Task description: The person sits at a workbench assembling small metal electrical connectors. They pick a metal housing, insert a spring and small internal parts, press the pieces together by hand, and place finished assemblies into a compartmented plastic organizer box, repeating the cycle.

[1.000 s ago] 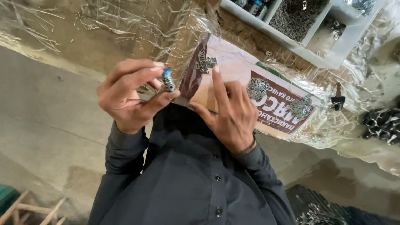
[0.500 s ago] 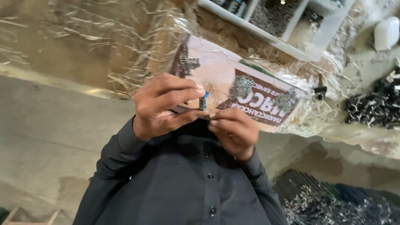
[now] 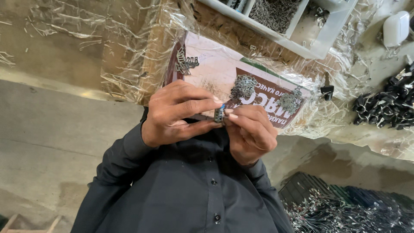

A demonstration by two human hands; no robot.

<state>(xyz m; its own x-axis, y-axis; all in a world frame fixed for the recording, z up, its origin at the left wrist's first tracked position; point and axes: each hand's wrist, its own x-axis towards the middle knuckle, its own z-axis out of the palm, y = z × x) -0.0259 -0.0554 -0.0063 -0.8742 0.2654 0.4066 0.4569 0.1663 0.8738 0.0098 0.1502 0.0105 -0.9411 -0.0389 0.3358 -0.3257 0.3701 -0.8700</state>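
My left hand (image 3: 179,113) and my right hand (image 3: 252,131) meet in front of my chest. Between their fingertips they pinch a small metal piece with a blue tip (image 3: 219,114). The left thumb and forefinger close on it from the left, and the right fingertips touch it from the right. Just beyond the hands lies a printed cardboard sheet (image 3: 215,69) under crinkled clear film. Small heaps of grey metal clips (image 3: 243,86) sit on it, one heap close to my right fingers.
A white compartment tray (image 3: 302,43) with small metal parts stands at the back. A pile of black clips (image 3: 384,108) lies at the right, with a white object (image 3: 396,28) above it. A dark crate of shiny metal pieces (image 3: 345,207) is at the lower right.
My right hand has left the cardboard sheet and come to the metal piece. The left hand has carried the piece to the right, so both hands now hold it together.
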